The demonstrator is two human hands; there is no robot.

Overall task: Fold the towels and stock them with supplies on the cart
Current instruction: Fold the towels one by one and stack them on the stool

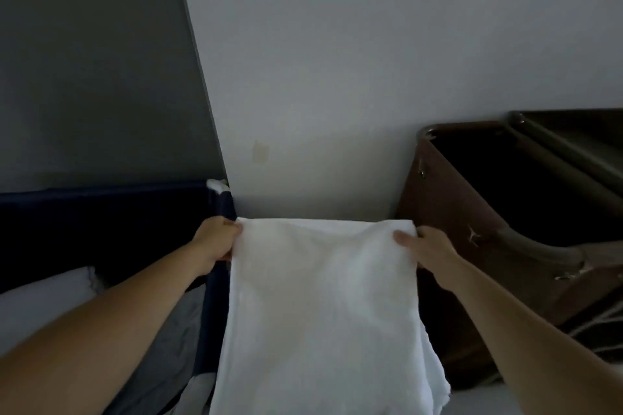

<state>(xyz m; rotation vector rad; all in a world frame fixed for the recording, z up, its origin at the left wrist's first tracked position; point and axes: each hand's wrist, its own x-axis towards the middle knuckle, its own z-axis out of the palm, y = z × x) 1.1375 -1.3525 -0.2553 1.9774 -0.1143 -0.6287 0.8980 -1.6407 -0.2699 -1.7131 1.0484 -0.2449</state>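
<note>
In front of the pale wall (337,61), in a dim room, a person holds up a white towel (320,307) with both arms stretched forward. The wall fills most of the view; on its left stands a darker grey panel (94,61), and a small yellowish mark (260,151) sits low on the pale part.

The towel is the largest thing near the person. It hangs down flat from its top edge, which runs almost level between the two hands, and more layers of cloth show at its lower right edge. The left hand (215,239) grips the top left corner: its fingers (232,229) are closed on the cloth. The right hand (426,246) grips the top right corner, with the thumb (404,237) lying on the front face and the other fingers hidden behind the towel, so this hand is pinching the cloth too.

To the left, behind the left arm, there is a dark blue fabric-sided bin (101,229), and below it something white (43,300) and something grey (175,330), too dark to name. To the right stands a brown cart (472,229) with a deep, dark opening and small metal fittings (473,235) on its side. The towel is between the bin and the cart, apart from both.
</note>
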